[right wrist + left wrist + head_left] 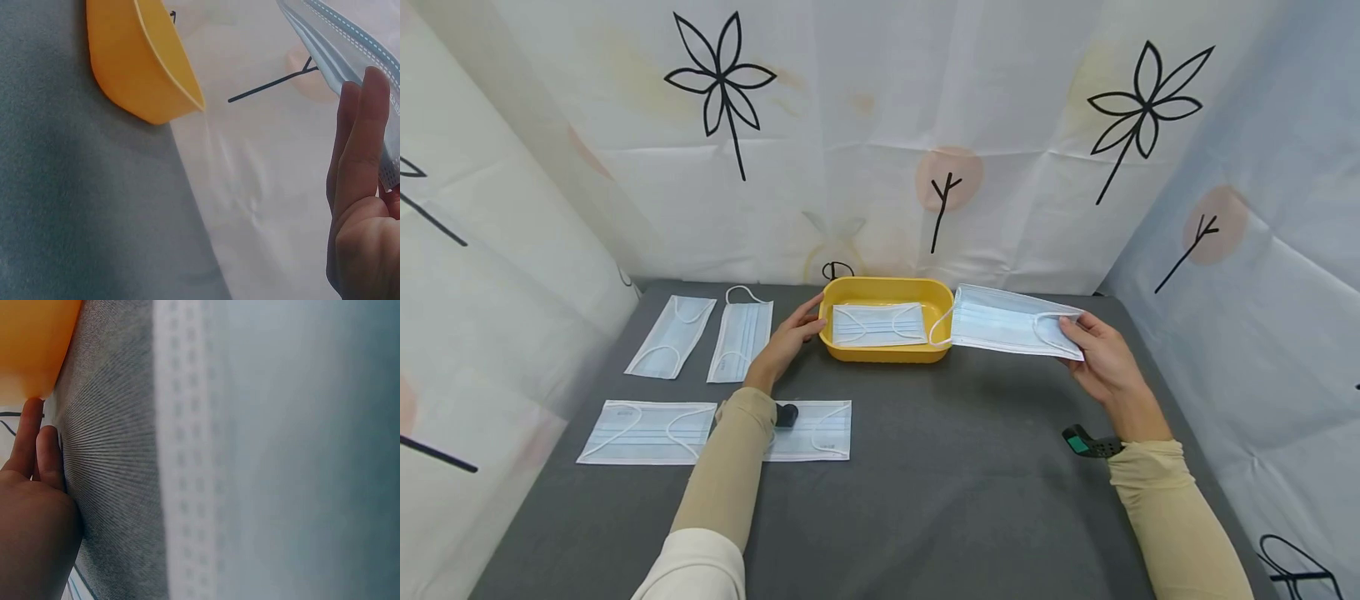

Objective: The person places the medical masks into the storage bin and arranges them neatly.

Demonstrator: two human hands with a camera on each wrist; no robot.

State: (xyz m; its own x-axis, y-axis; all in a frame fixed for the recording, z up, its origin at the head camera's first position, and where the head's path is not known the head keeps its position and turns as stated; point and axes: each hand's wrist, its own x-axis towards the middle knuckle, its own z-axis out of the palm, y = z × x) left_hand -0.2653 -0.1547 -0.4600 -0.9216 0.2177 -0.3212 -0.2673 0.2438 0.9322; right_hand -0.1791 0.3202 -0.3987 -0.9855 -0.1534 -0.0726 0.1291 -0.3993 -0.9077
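Note:
My right hand (1103, 354) pinches a light blue face mask (1011, 323) by its right end, thumb in front and fingers behind. The mask is held out flat to the left, and one ear loop hangs over the right rim of a yellow plastic basin (887, 355). Inside the basin lies another face mask (877, 325). At the basin's left end, the fingertips of my left hand (786, 343) touch its wall; the left wrist view shows those fingers (28, 434) fairly straight. Up close in the right wrist view, the held mask (350, 44) rests against my fingers.
Two face masks lie at the back left, one slanted (672, 337) and one more upright (740, 342). Nearer the front are two more, one at left (643, 433) and one (820, 432) partly hidden by my left forearm. Patterned white cloth (865, 100) walls the grey table (955, 483).

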